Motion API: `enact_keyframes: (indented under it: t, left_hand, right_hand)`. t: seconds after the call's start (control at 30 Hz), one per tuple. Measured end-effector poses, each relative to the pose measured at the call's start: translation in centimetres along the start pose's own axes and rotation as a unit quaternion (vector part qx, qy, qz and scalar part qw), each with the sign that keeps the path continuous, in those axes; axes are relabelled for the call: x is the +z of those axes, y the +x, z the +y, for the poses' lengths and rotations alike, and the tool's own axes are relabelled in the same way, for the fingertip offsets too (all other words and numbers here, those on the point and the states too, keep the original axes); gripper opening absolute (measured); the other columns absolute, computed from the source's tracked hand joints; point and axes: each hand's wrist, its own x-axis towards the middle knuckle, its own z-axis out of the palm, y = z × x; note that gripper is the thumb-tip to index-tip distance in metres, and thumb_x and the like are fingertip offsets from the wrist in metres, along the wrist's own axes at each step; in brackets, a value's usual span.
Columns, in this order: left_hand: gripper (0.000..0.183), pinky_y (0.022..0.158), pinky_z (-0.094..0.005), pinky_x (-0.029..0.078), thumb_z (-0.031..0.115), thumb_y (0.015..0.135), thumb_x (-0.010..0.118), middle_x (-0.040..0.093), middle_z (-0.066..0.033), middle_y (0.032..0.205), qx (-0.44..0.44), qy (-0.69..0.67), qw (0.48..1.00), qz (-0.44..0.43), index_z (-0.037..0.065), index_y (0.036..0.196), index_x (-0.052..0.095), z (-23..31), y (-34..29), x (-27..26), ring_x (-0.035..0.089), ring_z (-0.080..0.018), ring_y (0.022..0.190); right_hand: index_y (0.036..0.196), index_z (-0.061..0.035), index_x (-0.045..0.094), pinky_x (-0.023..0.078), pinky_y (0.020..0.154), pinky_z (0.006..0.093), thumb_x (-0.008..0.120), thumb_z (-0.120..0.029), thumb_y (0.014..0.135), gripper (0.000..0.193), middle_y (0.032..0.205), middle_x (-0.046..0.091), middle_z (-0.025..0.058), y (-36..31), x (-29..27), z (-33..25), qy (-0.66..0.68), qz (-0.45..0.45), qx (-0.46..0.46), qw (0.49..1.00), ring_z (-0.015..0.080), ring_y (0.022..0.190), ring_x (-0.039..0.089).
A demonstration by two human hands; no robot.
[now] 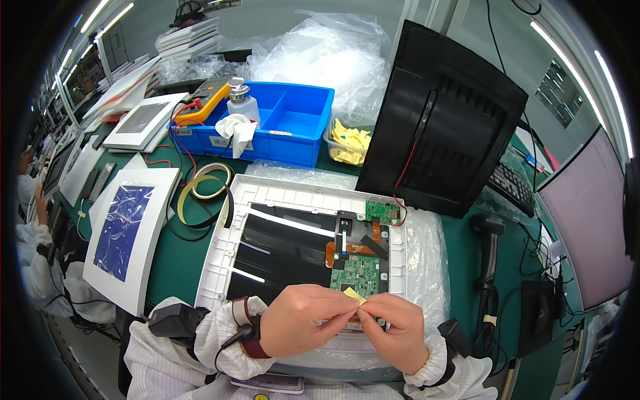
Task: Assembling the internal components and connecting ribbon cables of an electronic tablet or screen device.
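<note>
My left hand [299, 321] and my right hand [399, 331] meet fingertip to fingertip, pinching a small yellow slip [353, 294] between them. They hold it over the near edge of an opened white device housing [212, 257] with dark panels inside. Right beyond the slip is a green circuit board [357, 272], partly covered by my fingers. An orange flat cable [330, 255] runs beside that board. At the housing's far right corner sits a smaller green board [383, 212], joined by a red wire to a black panel [453, 120] standing upright behind.
A blue divided bin [293, 143] holds a pump bottle [243, 103] and a yellow-cased meter. Beside it stands a clear tub of yellow slips [348, 143]. Tape rolls [212, 181] and a white framed screen [127, 233] lie left; a handheld scanner [489, 247] and monitor [593, 220] are right.
</note>
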Motion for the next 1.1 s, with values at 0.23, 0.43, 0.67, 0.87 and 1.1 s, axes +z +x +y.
enact_keyframes:
  t: [0.23,0.43,0.67,0.87,1.1]
  left_hand:
    - [0.016,0.058,-0.0258,0.051,-0.003,0.067,0.062,0.065,-0.0122,0.075,-0.035,-0.036,0.999,-0.014,0.001,0.082,0.066,0.07,0.09,-0.03,0.064,-0.0212,0.065]
    - [0.017,0.058,-0.0249,0.051,-0.002,0.067,0.062,0.065,-0.0123,0.076,-0.051,-0.055,0.997,-0.016,0.001,0.083,0.067,-0.06,0.09,0.09,0.065,-0.0200,0.064]
    - [0.017,0.057,-0.0251,0.051,-0.003,0.068,0.062,0.065,-0.0120,0.075,-0.050,-0.046,0.997,-0.020,0.002,0.084,0.067,-0.08,0.06,0.01,0.064,-0.0201,0.064]
    - [0.017,0.057,-0.0251,0.051,-0.002,0.069,0.062,0.065,-0.0120,0.075,-0.046,-0.041,0.998,-0.021,0.002,0.085,0.067,-0.16,-0.07,0.03,0.064,-0.0204,0.064]
    - [0.017,0.057,-0.0252,0.051,-0.001,0.067,0.062,0.065,-0.0115,0.074,-0.051,-0.032,0.998,-0.021,0.002,0.084,0.067,-0.17,-0.04,0.19,0.064,-0.0207,0.064]
  right_hand:
    - [0.076,0.0022,0.061,0.045,0.050,0.0251,0.063,0.001,0.069,0.007,0.073,0.060,0.0107,-0.06,0.17,0.20,0.006,0.013,-0.005,1.000,0.0187,0.058,0.057]
    - [0.076,0.0023,0.060,0.045,0.050,0.0254,0.063,0.001,0.068,0.008,0.072,0.060,0.0105,0.01,0.09,0.35,0.001,0.013,-0.013,1.000,0.0187,0.058,0.057]
    - [0.077,0.0028,0.060,0.044,0.050,0.0257,0.062,0.003,0.070,0.008,0.072,0.059,0.0106,0.13,0.00,0.40,0.001,0.007,-0.032,0.999,0.0186,0.057,0.056]
    - [0.077,0.0028,0.060,0.043,0.049,0.0253,0.062,0.003,0.070,0.008,0.073,0.059,0.0103,0.13,-0.11,0.08,0.008,-0.006,-0.005,1.000,0.0183,0.056,0.055]
    - [0.075,0.0022,0.059,0.043,0.048,0.0263,0.062,0.003,0.067,0.009,0.072,0.059,0.0104,0.07,0.25,0.41,-0.006,0.012,-0.032,0.999,0.0187,0.056,0.056]
